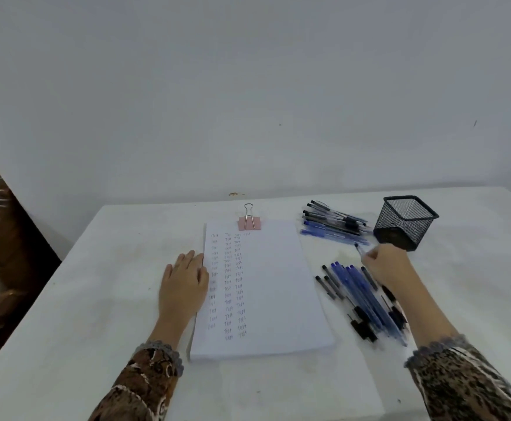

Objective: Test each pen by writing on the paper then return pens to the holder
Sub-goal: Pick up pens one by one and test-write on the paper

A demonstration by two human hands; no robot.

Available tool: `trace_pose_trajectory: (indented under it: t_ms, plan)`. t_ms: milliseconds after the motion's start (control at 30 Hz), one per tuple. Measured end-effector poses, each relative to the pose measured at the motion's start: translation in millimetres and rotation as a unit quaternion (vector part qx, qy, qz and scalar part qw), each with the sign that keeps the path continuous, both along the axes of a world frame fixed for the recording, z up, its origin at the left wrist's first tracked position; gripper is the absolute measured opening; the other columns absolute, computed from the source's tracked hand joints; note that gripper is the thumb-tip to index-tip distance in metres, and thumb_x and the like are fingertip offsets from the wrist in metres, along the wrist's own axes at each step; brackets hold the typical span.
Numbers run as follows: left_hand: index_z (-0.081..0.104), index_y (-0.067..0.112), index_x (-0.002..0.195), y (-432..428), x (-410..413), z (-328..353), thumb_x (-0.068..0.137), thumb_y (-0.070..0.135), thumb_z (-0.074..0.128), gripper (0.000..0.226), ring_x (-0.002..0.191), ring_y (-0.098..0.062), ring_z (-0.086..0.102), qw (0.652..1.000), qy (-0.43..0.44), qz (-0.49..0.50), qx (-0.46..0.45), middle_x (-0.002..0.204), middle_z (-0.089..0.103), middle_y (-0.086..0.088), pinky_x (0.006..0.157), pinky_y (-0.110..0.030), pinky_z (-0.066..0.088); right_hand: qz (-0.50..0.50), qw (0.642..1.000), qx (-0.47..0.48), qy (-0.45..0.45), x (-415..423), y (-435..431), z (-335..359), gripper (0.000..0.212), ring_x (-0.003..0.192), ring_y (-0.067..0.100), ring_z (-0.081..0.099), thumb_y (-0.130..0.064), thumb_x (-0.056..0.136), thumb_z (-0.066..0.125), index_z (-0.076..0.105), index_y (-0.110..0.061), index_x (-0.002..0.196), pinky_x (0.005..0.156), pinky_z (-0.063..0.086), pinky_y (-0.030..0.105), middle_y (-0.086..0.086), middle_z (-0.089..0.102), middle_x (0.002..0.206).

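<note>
A stack of white paper [278, 287] with a pink binder clip [249, 223] at its top lies mid-table, with columns of small written marks down its left side. My left hand [184, 284] rests flat on the paper's left edge. My right hand [384, 265] pinches a pen [359, 248] whose tip sticks out to the upper left, between two heaps of pens. One heap of blue and black pens [336, 224] lies at the back. The other heap of pens [360, 299] lies right of the paper. The black mesh holder [406, 223] stands behind my right hand; no pens show in it.
The table [96, 299] is covered in white and stands against a pale wall. A brown patterned piece of furniture [2, 238] stands off the table's left edge.
</note>
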State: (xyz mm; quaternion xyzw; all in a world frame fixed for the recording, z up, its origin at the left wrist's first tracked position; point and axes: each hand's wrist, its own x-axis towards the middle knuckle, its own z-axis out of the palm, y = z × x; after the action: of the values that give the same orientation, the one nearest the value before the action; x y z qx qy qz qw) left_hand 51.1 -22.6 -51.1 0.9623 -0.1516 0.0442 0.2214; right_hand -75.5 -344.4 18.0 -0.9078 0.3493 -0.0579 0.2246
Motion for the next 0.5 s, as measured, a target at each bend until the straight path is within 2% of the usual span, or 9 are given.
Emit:
trace_pose_trajectory:
  t_ms: [100,233,300,400,500]
  plan:
    - [0.033,0.016,0.143,0,1,-1,0.099,0.025,0.029,0.045,0.143,-0.016,0.016,1.000,-0.002,-0.001,0.003,0.153,0.026,-0.001,0.118,-0.037,0.010,-0.003,0.998,0.021,0.061,-13,-3,-13,0.025,0.098,0.032,0.061,-0.023,0.087,0.064,0.067,-0.001,0.099,0.083,0.049,0.036,0.017,0.065,0.103]
    - [0.035,0.016,0.142,-1,0,0,0.099,0.025,0.030,0.044,0.142,-0.015,0.018,1.000,-0.003,0.001,-0.006,0.152,0.027,-0.001,0.118,-0.036,0.010,0.001,0.998,0.020,0.060,-16,-9,0,0.022,0.096,0.030,0.063,-0.026,0.082,0.069,0.069,-0.005,0.090,0.085,0.052,0.039,0.016,0.067,0.104]
    - [0.035,0.017,0.142,0,-1,0,0.098,0.024,0.030,0.044,0.142,-0.016,0.020,1.000,-0.006,0.002,-0.007,0.152,0.028,-0.001,0.118,-0.036,0.010,0.019,0.999,0.001,0.048,-7,-15,13,0.024,0.101,0.029,0.061,-0.025,0.085,0.066,0.069,-0.006,0.100,0.089,0.049,0.037,0.015,0.067,0.108]
    - [0.035,0.017,0.142,0,-1,0,0.098,0.024,0.030,0.044,0.142,-0.015,0.020,1.000,-0.006,0.003,-0.006,0.152,0.028,-0.001,0.118,-0.036,0.011,0.102,0.993,-0.054,0.030,23,-16,25,0.026,0.109,0.027,0.059,-0.016,0.093,0.052,0.067,-0.007,0.112,0.093,0.043,0.029,0.012,0.066,0.116]
    - [0.037,0.016,0.140,-1,-2,1,0.098,0.023,0.031,0.043,0.141,-0.016,0.022,1.000,-0.013,0.002,-0.008,0.151,0.030,-0.002,0.117,-0.037,0.013,0.197,0.976,-0.073,0.051,57,-9,15,0.032,0.119,0.028,0.053,-0.010,0.097,0.041,0.060,0.001,0.120,0.102,0.037,0.032,0.014,0.060,0.127]
